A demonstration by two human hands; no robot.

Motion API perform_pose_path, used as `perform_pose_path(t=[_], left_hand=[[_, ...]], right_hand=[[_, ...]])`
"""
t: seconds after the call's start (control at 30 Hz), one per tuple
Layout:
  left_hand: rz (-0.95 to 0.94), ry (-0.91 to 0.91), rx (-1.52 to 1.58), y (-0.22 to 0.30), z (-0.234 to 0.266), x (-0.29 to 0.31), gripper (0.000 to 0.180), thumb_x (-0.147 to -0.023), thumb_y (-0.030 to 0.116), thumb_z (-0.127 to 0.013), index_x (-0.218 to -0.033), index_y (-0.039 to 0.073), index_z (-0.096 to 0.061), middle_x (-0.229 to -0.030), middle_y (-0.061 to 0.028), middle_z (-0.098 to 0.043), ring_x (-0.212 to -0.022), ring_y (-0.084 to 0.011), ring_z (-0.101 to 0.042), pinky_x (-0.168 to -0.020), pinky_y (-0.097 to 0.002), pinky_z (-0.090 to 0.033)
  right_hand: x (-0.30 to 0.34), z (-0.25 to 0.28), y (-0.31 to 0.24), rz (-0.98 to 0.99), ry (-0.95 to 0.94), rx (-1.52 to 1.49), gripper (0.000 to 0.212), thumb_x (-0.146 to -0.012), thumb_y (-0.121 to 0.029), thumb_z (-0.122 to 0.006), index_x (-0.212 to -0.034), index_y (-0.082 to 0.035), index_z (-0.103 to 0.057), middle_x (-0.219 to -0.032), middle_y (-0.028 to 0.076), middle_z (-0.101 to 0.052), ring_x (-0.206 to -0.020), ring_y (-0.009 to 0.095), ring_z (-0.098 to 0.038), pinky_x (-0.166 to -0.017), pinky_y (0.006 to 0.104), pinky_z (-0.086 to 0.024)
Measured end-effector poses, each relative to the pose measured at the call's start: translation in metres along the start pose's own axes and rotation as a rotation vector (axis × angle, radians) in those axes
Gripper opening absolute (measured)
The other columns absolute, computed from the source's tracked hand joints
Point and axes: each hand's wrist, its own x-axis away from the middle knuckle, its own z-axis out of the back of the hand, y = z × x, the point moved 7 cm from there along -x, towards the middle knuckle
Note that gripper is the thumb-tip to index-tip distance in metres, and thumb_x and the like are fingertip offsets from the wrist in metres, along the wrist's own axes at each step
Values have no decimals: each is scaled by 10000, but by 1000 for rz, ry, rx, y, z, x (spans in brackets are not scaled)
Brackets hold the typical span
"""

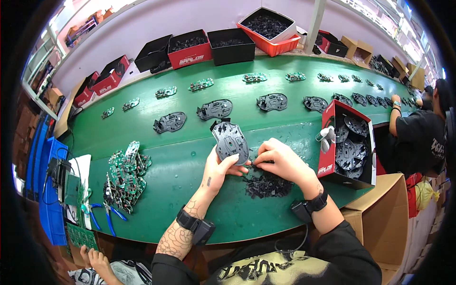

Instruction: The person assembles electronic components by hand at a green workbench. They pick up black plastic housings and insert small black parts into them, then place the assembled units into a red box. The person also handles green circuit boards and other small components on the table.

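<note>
My left hand (217, 172) grips a dark grey plastic mouse base (231, 140), tilted up above the table with its ribbed inner side showing and the thumb across its lower edge. Just right of it, my right hand (281, 159) is closed in a pinch at the far edge of a heap of small black plastic parts (268, 186). What its fingertips hold, if anything, is too small to make out. Beyond my hands, more mouse bases (215, 109) lie in a row on the green table (180, 209), with a row of green circuit boards (200, 84) farther back.
A red-and-black box (327, 164) of mouse bases stands at right, beside an open cardboard carton (387, 213). At left lie piled circuit boards (126, 173) and blue-handled pliers (110, 221). Part bins (190, 50) line the back. Another person's hand (97, 261) shows lower left; a co-worker (420, 130) sits right.
</note>
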Motion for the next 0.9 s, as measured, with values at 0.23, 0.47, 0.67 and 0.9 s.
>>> perform_pose_path(t=[0.23,0.47,0.67,0.9], left_hand=[[3,4,-22,0,0,1,396,-883,192,-576,-1218,27,-444,-972,-170,-673,-737,-216,-688,-645,-301,-578],[-11,13,4,-4,3,0,377,-888,169,-562,-1217,26,-446,-956,-174,-676,-752,-212,-688,-644,-301,-577],[-16,18,6,-2,2,0,385,-890,162,-557,-1228,20,-441,-985,-174,-667,-759,-223,-687,-642,-305,-576],[-21,17,3,-3,3,0,394,-885,161,-570,-1231,23,-443,-998,-158,-663,-769,-226,-683,-637,-305,-573]], right_hand=[[0,-5,-5,52,-6,40,123,-732,-97,-708,-854,-84,-704,-895,67,-588,-923,272,-550,-838,376,-463],[-1,-13,-15,155,-40,15,144,-720,-110,-712,-863,-99,-700,-888,64,-572,-910,268,-545,-806,373,-463],[-2,-16,-14,149,-70,57,110,-713,-112,-714,-812,-91,-672,-885,60,-564,-906,268,-540,-802,374,-462],[-1,-18,-14,95,-72,-13,118,-725,-88,-706,-796,-70,-614,-899,62,-561,-921,280,-531,-842,371,-445]])
